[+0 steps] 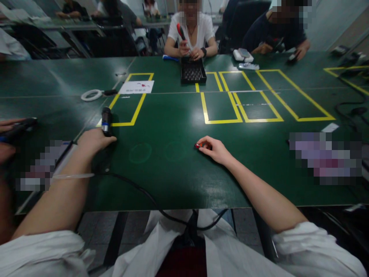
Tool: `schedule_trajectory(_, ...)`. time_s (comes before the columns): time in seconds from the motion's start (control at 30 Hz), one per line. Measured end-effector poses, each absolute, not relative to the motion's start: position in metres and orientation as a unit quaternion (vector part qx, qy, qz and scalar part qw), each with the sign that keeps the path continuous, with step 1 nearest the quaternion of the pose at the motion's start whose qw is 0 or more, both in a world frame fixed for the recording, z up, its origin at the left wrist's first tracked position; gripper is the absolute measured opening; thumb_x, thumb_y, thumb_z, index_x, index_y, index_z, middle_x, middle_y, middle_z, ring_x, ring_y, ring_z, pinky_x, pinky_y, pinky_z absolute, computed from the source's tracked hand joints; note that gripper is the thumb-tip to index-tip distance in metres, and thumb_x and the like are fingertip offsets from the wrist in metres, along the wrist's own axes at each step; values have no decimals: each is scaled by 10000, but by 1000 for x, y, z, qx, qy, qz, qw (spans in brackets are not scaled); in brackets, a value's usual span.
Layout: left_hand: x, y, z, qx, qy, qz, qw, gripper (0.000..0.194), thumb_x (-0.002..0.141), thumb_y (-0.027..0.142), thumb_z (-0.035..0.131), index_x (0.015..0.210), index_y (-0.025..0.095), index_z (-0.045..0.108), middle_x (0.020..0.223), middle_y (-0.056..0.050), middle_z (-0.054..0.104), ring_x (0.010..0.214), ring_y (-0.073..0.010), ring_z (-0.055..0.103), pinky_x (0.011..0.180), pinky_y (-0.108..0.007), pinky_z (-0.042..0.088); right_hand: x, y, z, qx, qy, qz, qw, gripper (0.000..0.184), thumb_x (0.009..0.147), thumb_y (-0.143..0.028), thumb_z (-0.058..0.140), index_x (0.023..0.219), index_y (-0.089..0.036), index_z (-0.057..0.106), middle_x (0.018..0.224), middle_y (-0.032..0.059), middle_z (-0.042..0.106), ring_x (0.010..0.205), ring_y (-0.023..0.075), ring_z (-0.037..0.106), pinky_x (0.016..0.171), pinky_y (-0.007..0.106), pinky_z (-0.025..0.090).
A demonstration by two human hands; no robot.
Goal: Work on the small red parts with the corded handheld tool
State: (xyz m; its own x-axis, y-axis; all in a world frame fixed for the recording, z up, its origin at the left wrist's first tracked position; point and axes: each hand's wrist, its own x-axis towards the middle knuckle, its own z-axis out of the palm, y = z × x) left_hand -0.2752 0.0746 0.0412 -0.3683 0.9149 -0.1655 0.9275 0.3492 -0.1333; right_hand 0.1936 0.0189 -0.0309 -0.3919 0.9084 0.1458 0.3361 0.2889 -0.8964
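Observation:
A short black flashlight-like cylinder (106, 120) with a blue band and a silver band stands out beyond my left hand (93, 140). That hand lies against its near end, with the thumb stretched to the right. Its other fingers are hidden, so I cannot see whether they wrap round the cylinder. My right hand (212, 148) is closed in a pinch over the middle of the table. Between its thumb and fingertips is a small red and dark piece (197, 146), too small to name. Faint ring marks (140, 153) show on the green tabletop between my hands.
Yellow tape frames (223, 122) mark the green table (161, 184). A white paper card (137, 87), a white cable coil (91, 95) and a black bit box (193, 79) lie farther off. A black cable (144, 192) crosses before me. People sit opposite and at left.

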Motion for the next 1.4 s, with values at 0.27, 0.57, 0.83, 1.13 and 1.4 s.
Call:
schedule_trajectory(0.27,-151,36,41,696,712,-83,-39,668,857,594,492,1302,99,556,1105,-208,648,965,-357,617,770,-400,476,194,21,-36,-428,-720,402,370,198,828,-236,651,1015,-170,649,746,-17,573,623,107,497,624,253,400)
schedule_trajectory(0.57,-15,4,32,814,580,-14,-32,604,882,446,592,1365,97,498,1133,-183,644,1048,-331,603,872,-404,437,196,20,-34,-405,-711,422,390,191,823,-269,646,985,-188,584,791,-9,592,611,105,499,587,245,406)
schedule_trajectory(0.83,0,3,28,853,521,29,-1,704,851,465,659,1470,216,433,1306,-133,595,1169,-323,535,947,-421,413,198,17,-32,-392,-745,390,373,117,811,-225,637,878,-192,547,700,-40,521,587,101,477,581,237,400)
schedule_trajectory(1.13,-2,-1,24,843,537,25,31,716,879,490,614,1498,211,385,1280,-139,559,1106,-297,559,855,-377,469,195,17,-32,-373,-801,323,340,67,855,-190,619,909,-195,580,852,8,540,691,128,520,656,258,428)
schedule_trajectory(1.4,-1,-3,22,842,539,31,21,685,889,496,597,1485,225,394,1267,-139,558,1100,-293,555,843,-369,461,198,18,-31,-364,-807,313,344,71,888,-215,626,926,-190,680,931,45,567,730,140,566,708,284,472)
